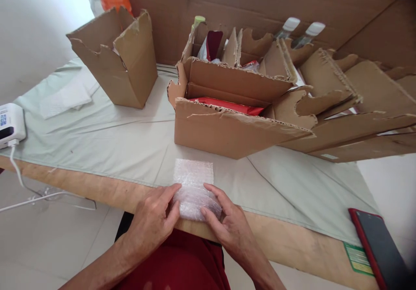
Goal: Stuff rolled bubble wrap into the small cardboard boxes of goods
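Observation:
A piece of clear bubble wrap [194, 173] lies at the table's front edge, its near part folded or rolled into a thicker bundle. Whatever may be inside it cannot be made out. My left hand [156, 210] grips the bundle's left side, thumb nearer to me and index finger on top. On the opposite side, my right hand [227, 216] pinches it the same way, thumb and index finger on the plastic. Just beyond the wrap stands an open cardboard box [221, 130] with a red packet [227, 104] inside.
More open cardboard boxes [341, 125] stand to the right, two white-capped bottles [312, 32] behind them. A tall carton [130, 73] and white sheets [68, 97] sit at left. A white device [11, 123] with a cable is at far left, a red-cased phone [378, 242] at right.

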Demonstrator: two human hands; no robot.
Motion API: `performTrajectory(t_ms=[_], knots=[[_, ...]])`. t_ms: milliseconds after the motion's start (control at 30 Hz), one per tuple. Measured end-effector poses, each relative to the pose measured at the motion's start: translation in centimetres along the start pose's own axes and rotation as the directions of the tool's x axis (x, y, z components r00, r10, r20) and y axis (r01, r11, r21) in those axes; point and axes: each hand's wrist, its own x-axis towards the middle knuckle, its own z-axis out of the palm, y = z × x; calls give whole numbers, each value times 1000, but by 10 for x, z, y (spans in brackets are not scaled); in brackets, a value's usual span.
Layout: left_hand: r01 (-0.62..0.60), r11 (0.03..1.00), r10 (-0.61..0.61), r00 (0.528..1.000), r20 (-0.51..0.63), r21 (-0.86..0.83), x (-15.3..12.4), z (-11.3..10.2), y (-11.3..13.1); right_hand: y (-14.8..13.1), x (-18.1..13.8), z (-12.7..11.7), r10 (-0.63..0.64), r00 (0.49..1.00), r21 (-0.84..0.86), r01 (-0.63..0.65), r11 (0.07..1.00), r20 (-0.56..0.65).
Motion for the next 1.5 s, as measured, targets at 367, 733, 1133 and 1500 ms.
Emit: performTrajectory(t_ms=[367, 733, 1133, 1500], knots=[[-1, 997, -8, 992, 123, 75, 9, -5, 0, -8, -22, -3, -566, 818, -458, 545, 702, 107], [-88, 980, 117, 980, 162, -178, 35, -12, -7, -16, 5, -13, -480, 839, -346, 543, 765, 254], [60, 957, 16, 966, 260, -283, 43, -18, -9, -8, 34, -17, -330, 935, -337, 355, 872, 131], [55, 997, -47, 989, 139, -48, 45, -2, -12, 11, 50, -8, -375, 927, -647, 290, 706, 6]])
